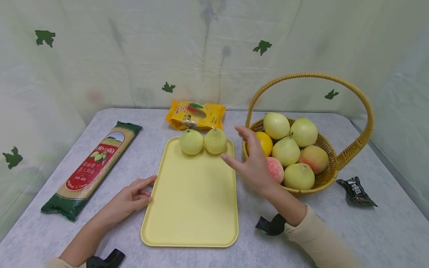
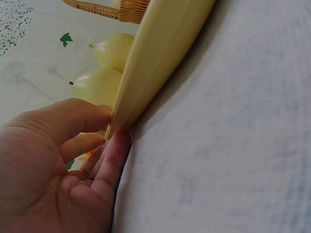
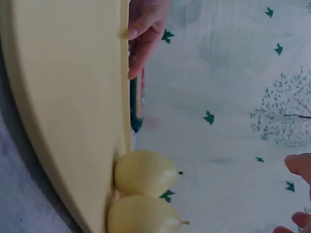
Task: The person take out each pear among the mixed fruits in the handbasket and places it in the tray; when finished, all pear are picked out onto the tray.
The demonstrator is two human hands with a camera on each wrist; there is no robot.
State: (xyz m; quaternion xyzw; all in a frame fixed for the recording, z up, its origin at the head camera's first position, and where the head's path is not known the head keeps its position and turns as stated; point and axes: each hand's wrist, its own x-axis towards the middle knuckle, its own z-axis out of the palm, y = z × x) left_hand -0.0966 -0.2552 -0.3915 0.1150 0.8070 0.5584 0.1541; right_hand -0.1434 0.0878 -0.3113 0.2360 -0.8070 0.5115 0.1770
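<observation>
My left hand [image 1: 129,199] is at the left edge of a pale yellow tray [image 1: 194,201], its thumb and bent fingers holding the rim. In the left wrist view, the fingertips [image 2: 118,141] meet the tray's edge from its side, low over the cloth. Two yellow-green pears [image 1: 191,142] [image 1: 215,141] sit side by side at the tray's far end. My right hand [image 1: 256,163] holds nothing; its thumb and fingers are spread apart above the tray's right edge, overlapping the wicker basket [image 1: 330,175] in the head view. Only some fingertips [image 3: 299,165] enter the right wrist view.
Several pears [image 1: 299,176], peaches [image 1: 314,159] and an orange fruit [image 1: 264,143] fill the basket, whose tall handle [image 1: 310,75] arches above. A pasta packet [image 1: 92,167] lies left, a yellow mango packet [image 1: 196,115] behind the tray, and a small black wrapped item [image 1: 357,191] at right.
</observation>
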